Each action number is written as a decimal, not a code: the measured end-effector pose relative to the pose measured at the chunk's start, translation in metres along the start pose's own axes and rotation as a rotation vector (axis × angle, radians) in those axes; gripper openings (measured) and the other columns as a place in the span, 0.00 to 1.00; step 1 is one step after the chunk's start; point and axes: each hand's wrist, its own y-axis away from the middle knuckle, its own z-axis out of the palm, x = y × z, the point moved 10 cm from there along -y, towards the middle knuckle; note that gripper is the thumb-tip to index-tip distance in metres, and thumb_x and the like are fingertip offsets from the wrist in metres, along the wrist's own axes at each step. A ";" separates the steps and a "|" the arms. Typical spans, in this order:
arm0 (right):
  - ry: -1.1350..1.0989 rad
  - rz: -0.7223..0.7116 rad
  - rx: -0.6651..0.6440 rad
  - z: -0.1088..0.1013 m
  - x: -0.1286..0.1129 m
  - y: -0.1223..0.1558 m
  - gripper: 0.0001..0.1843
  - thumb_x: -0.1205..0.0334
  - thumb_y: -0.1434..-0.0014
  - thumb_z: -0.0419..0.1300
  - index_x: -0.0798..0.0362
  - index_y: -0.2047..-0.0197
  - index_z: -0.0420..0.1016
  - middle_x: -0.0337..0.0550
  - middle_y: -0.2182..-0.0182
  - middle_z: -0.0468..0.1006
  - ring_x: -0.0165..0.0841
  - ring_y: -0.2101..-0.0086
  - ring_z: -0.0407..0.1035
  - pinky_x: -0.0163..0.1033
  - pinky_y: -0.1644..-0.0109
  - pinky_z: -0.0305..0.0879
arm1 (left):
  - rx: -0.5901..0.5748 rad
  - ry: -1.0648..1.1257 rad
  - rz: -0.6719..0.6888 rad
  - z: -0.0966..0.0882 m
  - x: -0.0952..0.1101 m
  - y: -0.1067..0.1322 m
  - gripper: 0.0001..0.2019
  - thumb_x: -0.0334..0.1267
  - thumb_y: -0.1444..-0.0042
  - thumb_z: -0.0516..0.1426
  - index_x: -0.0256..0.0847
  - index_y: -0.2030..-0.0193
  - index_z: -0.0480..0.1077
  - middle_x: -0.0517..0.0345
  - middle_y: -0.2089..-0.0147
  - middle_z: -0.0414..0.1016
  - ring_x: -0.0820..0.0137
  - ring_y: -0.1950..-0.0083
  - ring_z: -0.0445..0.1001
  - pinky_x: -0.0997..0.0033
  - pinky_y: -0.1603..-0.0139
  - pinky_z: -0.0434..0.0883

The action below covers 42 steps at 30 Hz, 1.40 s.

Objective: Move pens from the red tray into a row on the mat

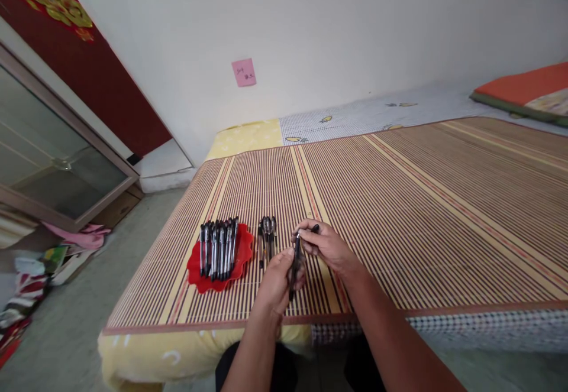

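My left hand [279, 277] is closed around a dark pen [294, 274], which stands tilted with its tip end up. Close against that upper end, my right hand [326, 244] pinches a small black piece that looks like a pen cap [315, 228]. Its fingertips partly hide the pen's tip. Left of my hands, several black pens and loose parts [267, 232] lie on the striped mat [377, 220]. Farther left, a row of capped black pens [217, 250] rests on a red scalloped tray [243, 256].
The mat covers a bed with yellow bedding [177, 350] at its front edge. An orange folded cushion [523, 87] lies at the far right. A pink note [244, 73] is on the wall. At left are a glass-paned door [62, 143] and clothes [80, 236] on the floor.
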 end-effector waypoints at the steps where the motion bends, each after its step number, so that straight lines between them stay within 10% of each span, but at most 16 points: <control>1: -0.003 0.001 -0.014 0.002 0.000 0.000 0.11 0.54 0.45 0.67 0.51 0.66 0.74 0.36 0.73 0.75 0.23 0.81 0.57 0.32 0.77 0.47 | -0.038 0.026 -0.033 0.003 -0.002 0.000 0.22 0.53 0.52 0.68 0.37 0.68 0.66 0.67 0.79 0.63 0.82 0.83 0.56 0.82 0.85 0.53; 5: -0.004 -0.026 -0.059 0.005 -0.001 0.000 0.10 0.54 0.43 0.66 0.51 0.66 0.75 0.37 0.73 0.75 0.23 0.80 0.57 0.32 0.76 0.49 | -0.109 0.047 -0.090 0.007 -0.007 0.002 0.23 0.56 0.49 0.66 0.36 0.64 0.67 0.66 0.79 0.64 0.81 0.84 0.57 0.81 0.85 0.54; 11: 0.117 -0.096 -0.027 -0.001 -0.007 0.000 0.10 0.53 0.41 0.64 0.51 0.64 0.75 0.34 0.78 0.72 0.24 0.81 0.54 0.33 0.77 0.48 | 0.148 -0.152 0.171 -0.012 0.012 0.001 0.22 0.48 0.53 0.70 0.40 0.66 0.63 0.69 0.78 0.66 0.78 0.83 0.65 0.78 0.81 0.64; 22: -0.145 -0.075 0.111 -0.015 -0.005 -0.003 0.13 0.54 0.48 0.70 0.52 0.66 0.75 0.38 0.71 0.77 0.23 0.79 0.60 0.31 0.79 0.51 | 0.032 -0.091 -0.052 -0.006 -0.011 -0.001 0.21 0.54 0.51 0.65 0.40 0.71 0.63 0.67 0.81 0.62 0.79 0.83 0.55 0.80 0.85 0.50; 33: -0.349 -0.335 0.583 -0.131 -0.040 0.020 0.18 0.60 0.53 0.74 0.50 0.72 0.67 0.35 0.70 0.75 0.25 0.75 0.64 0.34 0.72 0.64 | 0.055 -0.374 0.031 -0.007 0.000 -0.002 0.22 0.59 0.46 0.60 0.40 0.70 0.65 0.69 0.81 0.61 0.80 0.84 0.56 0.79 0.83 0.52; 42: -0.202 -0.147 0.364 -0.058 -0.013 -0.001 0.16 0.54 0.54 0.73 0.52 0.66 0.75 0.38 0.70 0.77 0.25 0.75 0.65 0.33 0.73 0.62 | 0.159 -0.240 0.067 -0.014 0.000 -0.004 0.20 0.51 0.55 0.68 0.38 0.68 0.67 0.62 0.79 0.72 0.80 0.83 0.59 0.79 0.82 0.54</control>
